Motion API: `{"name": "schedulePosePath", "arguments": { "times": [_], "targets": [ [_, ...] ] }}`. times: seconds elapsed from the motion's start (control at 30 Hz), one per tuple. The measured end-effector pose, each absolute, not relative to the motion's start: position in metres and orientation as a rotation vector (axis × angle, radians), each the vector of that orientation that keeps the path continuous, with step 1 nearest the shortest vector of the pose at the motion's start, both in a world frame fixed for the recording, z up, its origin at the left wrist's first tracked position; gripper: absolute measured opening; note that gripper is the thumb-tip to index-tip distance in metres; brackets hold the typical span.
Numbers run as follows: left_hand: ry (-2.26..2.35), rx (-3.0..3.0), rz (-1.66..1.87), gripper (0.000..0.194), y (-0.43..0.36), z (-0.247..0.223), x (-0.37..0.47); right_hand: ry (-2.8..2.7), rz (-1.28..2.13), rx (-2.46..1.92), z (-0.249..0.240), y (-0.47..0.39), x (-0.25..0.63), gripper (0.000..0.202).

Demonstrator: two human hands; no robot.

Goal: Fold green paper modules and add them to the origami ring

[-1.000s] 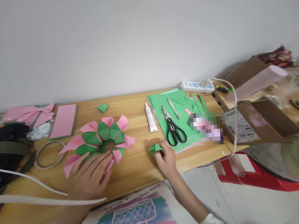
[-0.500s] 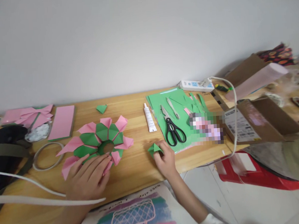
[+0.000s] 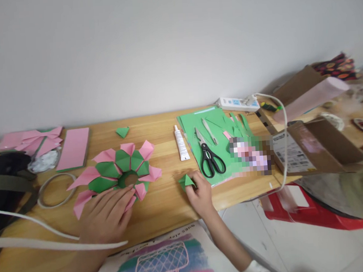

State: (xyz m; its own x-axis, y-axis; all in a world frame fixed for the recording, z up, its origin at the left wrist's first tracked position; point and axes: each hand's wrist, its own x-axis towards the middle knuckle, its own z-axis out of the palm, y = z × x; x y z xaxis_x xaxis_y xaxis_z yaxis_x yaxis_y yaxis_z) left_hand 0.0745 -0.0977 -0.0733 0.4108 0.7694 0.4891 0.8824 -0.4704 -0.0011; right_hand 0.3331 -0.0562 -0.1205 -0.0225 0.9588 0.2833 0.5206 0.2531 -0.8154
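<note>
A ring of folded green and pink paper (image 3: 108, 170) lies on the wooden table. My left hand (image 3: 107, 213) covers its near side, fingers lying flat over the paper. Pinched in my right hand (image 3: 200, 192) is a small folded green paper piece (image 3: 186, 181), to the right of the ring. Behind the ring lies another green folded piece (image 3: 123, 132). A white glue tube (image 3: 181, 143) rests beyond my right hand. Black-handled scissors (image 3: 211, 158) and a white cutter (image 3: 209, 130) lie on green sheets (image 3: 191, 121).
Pink paper (image 3: 73, 148), a tape roll (image 3: 43, 199) and a black bag (image 3: 4, 185) are at the left. A power strip (image 3: 238, 103) stands at the back, its white cable curving past an open cardboard box (image 3: 306, 148). White cords cross the near left.
Both hands keep nearly the same places and grips. The view has shifted very slightly.
</note>
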Motion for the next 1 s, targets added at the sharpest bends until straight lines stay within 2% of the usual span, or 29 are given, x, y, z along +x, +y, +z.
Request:
{"name": "schedulePosePath", "arguments": {
  "times": [0.23,0.53,1.0],
  "targets": [
    [-1.451,-2.512,-0.718,0.022,-0.087,-0.073,0.075,-1.640,0.695,-1.379,-0.123,-0.057,0.334,0.029],
    [-1.341,-2.541,-0.760,0.018,-0.052,-0.061,0.093,-1.617,0.835,-1.330,-0.105,-0.052,0.325,0.014],
    [-1.421,-2.522,-0.755,0.017,-0.036,-0.055,0.094,-1.612,0.908,-1.330,-0.117,-0.045,0.320,0.015]
  ]
}}
